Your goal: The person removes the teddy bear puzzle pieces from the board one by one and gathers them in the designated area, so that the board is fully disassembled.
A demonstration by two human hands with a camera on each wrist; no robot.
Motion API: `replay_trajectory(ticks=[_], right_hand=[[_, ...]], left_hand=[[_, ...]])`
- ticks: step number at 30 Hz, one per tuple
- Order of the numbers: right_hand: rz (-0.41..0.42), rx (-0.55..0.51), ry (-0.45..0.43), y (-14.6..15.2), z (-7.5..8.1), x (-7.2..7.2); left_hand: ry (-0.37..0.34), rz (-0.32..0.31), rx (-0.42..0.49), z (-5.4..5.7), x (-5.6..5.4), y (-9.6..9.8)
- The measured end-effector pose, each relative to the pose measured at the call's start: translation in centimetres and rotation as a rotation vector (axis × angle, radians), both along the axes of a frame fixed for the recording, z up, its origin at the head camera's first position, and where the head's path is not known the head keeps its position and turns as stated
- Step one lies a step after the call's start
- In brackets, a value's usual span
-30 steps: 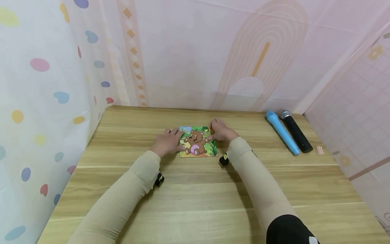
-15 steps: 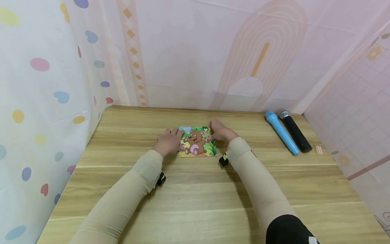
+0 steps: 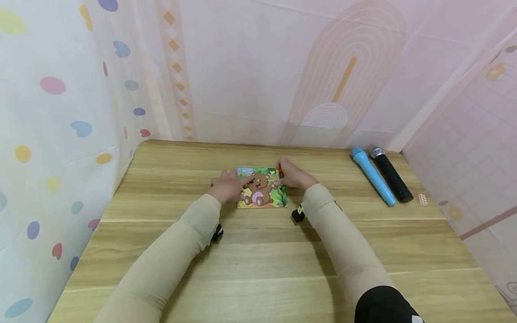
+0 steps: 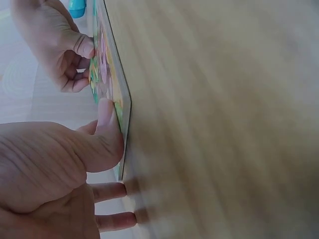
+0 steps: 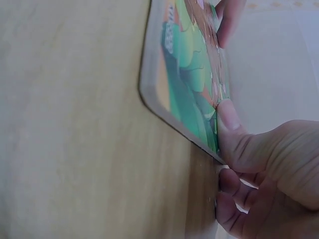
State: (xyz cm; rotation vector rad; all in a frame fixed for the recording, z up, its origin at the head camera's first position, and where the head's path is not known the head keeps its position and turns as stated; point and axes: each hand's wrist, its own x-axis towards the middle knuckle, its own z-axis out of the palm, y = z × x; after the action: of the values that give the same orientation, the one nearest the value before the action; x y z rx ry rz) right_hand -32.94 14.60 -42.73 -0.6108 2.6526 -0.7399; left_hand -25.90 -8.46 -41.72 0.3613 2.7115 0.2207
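Observation:
A bear jigsaw puzzle board (image 3: 260, 197) lies flat near the middle of the wooden table. It has a brown bear on a green and yellow background, with seams between its pieces. My left hand (image 3: 227, 185) is at its left side, the index finger reaching over the picture by the bear's head. In the left wrist view the left thumb (image 4: 105, 132) lies on the board and two other fingers point straight down to the table. My right hand (image 3: 295, 175) holds the right edge, thumb (image 5: 232, 127) on top and the other fingers curled against the side.
A blue microphone (image 3: 373, 176) and a black microphone (image 3: 392, 174) with a silver head lie side by side at the right. Beyond them is a small dotted sticker sheet (image 3: 422, 199). Patterned cloth (image 3: 242, 80) hangs at the back and both sides of the table (image 3: 250, 278).
My left hand has shifted slightly right, and its index finger now extends farther over the picture. The right hand and the puzzle board have hardly moved.

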Motion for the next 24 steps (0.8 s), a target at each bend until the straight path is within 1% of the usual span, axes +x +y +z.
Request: replay_trajectory(ticks=[3,5,9,12,14,17,20,24], right_hand=[[0.007,-0.007,-0.011,0.0,-0.07,-0.12],[0.004,-0.017,-0.024,0.06,-0.02,-0.16],[0.005,-0.025,-0.031,0.2,0.28,-0.21],[0.026,-0.028,-0.014,0.3,0.42,-0.17],[0.025,-0.058,-0.021,0.35,0.49,-0.09],[0.022,-0.094,0.0,0.37,0.53,-0.01],[0.03,-0.083,0.028,0.36,0.41,-0.06],[0.066,-0.015,0.078,0.33,0.06,-0.27]], left_hand=[[-0.024,0.002,-0.015,-0.01,-0.26,0.02],[-0.032,0.006,-0.018,0.15,-0.2,0.05],[-0.03,0.015,-0.008,0.54,-0.03,0.16],[-0.027,0.024,-0.009,0.65,0.1,0.26],[-0.026,0.028,-0.012,0.75,0.19,0.27],[-0.022,0.031,-0.017,0.75,0.21,0.24],[-0.018,0.03,-0.019,0.71,0.17,0.19],[-0.007,0.028,-0.011,0.58,0.16,0.14]])
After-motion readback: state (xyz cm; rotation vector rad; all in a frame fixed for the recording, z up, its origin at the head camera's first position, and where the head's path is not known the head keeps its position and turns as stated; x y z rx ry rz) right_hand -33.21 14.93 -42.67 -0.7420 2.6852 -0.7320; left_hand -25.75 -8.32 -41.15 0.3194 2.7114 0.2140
